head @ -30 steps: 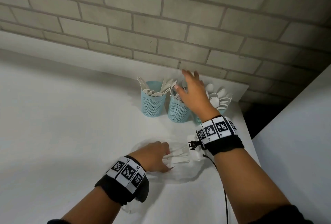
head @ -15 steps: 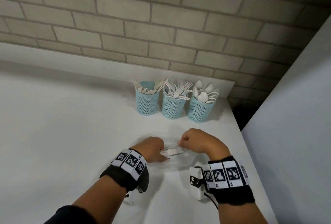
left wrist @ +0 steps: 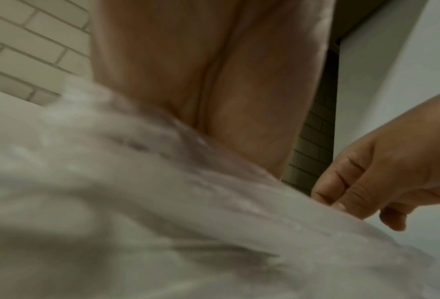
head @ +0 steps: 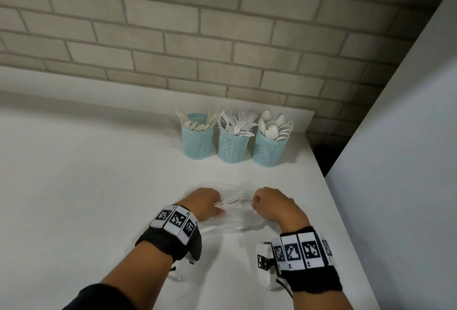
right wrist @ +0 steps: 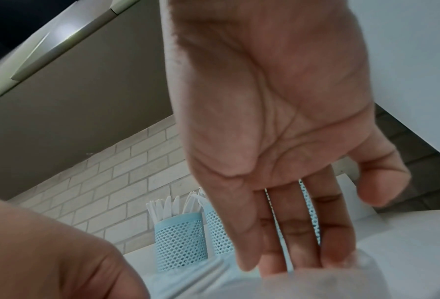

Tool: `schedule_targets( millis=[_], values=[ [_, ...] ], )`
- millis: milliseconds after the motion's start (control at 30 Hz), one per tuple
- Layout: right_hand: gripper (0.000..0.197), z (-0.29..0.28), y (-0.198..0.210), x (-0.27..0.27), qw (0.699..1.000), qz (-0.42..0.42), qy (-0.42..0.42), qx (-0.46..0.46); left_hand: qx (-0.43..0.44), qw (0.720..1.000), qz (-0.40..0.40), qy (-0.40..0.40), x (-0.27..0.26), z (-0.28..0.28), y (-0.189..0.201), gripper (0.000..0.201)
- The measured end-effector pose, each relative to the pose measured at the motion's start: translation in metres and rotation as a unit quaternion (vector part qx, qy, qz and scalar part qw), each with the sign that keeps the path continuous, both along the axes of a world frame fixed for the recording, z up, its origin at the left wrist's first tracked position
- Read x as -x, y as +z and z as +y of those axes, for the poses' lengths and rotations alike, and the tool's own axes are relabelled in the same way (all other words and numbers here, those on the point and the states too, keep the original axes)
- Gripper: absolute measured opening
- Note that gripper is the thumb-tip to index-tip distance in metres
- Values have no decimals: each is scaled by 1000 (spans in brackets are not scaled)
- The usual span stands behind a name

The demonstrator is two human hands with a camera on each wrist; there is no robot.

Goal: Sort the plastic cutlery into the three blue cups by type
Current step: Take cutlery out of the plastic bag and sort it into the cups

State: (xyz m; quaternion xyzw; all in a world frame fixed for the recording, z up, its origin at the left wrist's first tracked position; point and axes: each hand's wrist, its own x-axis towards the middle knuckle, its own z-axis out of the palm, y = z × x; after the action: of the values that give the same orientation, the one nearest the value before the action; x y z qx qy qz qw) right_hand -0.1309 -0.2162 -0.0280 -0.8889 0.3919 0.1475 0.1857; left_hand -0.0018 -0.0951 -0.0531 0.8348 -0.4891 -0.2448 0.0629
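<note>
Pinching the near ends of a few white plastic pieces (head: 232, 202), the left hand (head: 204, 202) holds them over a clear plastic bag (head: 237, 223) on the white counter (head: 99, 186), while the right hand (head: 272, 204) reaches in from the other side, its fingers (right wrist: 300, 232) pointing down at the bag and the far ends of the pieces; whether they have closed on anything cannot be told from these views. Behind the hands, three blue mesh cups stand in a row against the brick wall (head: 222, 37): the left cup (head: 197, 142) holds knives, the middle cup (head: 233, 147) forks, and the right cup (head: 268, 150) spoons, all well filled. Judging by the full cups and the few pieces left, the sorting appears close to done. Blur hides what kind of pieces remain, so a wrong cup is a real risk if the type is not checked first. Thin, slick handles held together could slip or fan apart during the hand-over, and the loose bag could drag along and snag them.
</note>
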Motion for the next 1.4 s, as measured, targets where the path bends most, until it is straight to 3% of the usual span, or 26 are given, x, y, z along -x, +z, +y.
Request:
schedule_targets(
  millis=[133, 267, 433, 667, 767, 867, 1000, 1133, 1233, 1400],
  values=[
    [29, 1, 0, 0, 1000, 4, 6, 13, 21, 999, 24, 15, -7, 1, -4, 24],
    [28, -1, 1, 1, 1000, 4, 5, 10, 45, 996, 67, 38, -9, 3, -7, 39],
    [8, -4, 4, 0, 1000, -1, 13, 9, 74, 989, 122, 49, -14, 6, -10, 33],
    [32, -8, 3, 1, 999, 8, 41, -14, 133, 970, 189, 81, -18, 8, -6, 23],
    [37, -8, 4, 0, 999, 15, 46, -20, 178, 946, 243, 115, -18, 10, -3, 10],
    [39, -9, 10, 1, 998, -38, 42, -35, 190, 930, 279, 143, -18, 10, -2, 19],
    [49, -7, 22, -6, 959, -232, -5, -161, 239, 913, 293, 156, -18, 7, 2, 14],
    [39, 0, 21, -21, 884, -355, -58, -299, 288, 893, 318, 135, -15, 4, 12, 17],
    [34, 4, 20, -29, 851, -410, -83, -318, 288, 898, 309, 120, -14, 2, 19, 21],
    [14, 1, 21, -34, 837, -443, -88, -308, 271, 915, 269, 129, -18, 1, 20, 32]
  ],
)
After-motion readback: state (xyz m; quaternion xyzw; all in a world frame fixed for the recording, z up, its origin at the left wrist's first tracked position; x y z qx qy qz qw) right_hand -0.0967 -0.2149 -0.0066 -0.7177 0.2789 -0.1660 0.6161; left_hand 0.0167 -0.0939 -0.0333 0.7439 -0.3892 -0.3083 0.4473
